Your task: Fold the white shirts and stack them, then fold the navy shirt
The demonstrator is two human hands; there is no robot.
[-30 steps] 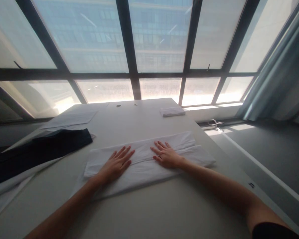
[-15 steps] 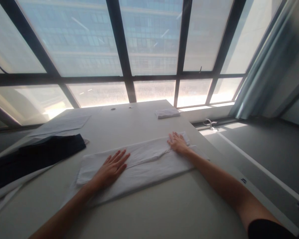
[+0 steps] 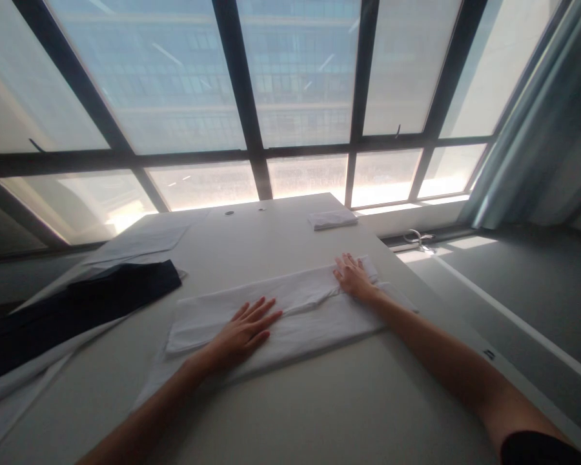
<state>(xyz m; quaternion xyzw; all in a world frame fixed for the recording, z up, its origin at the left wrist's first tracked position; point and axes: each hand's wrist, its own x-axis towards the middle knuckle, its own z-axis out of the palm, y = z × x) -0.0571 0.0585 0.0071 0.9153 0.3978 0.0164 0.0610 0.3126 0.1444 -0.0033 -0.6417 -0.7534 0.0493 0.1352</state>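
A long, folded white cloth [image 3: 300,329] lies crosswise on the white table [image 3: 348,394], with a wrinkled fold edge along its middle. My left hand [image 3: 246,332] rests flat on the left-centre part of this cloth, its fingers apart. Near the cloth's far right corner, my right hand [image 3: 353,274] presses down with fingers stretched out. Neither hand grips the fabric. What kind of cloth or garment it is, I cannot tell.
Dark navy clothing [image 3: 111,290] and white fabric [image 3: 43,374] lie at the table's left side. Behind them is a flat white cloth [image 3: 150,242]. A small folded white cloth [image 3: 334,220] sits near the far right edge. Windows and a curtain [image 3: 518,123] stand beyond.
My left hand has slid a little to the right across the cloth. My right hand stays at the far right corner. The view has shifted slightly.
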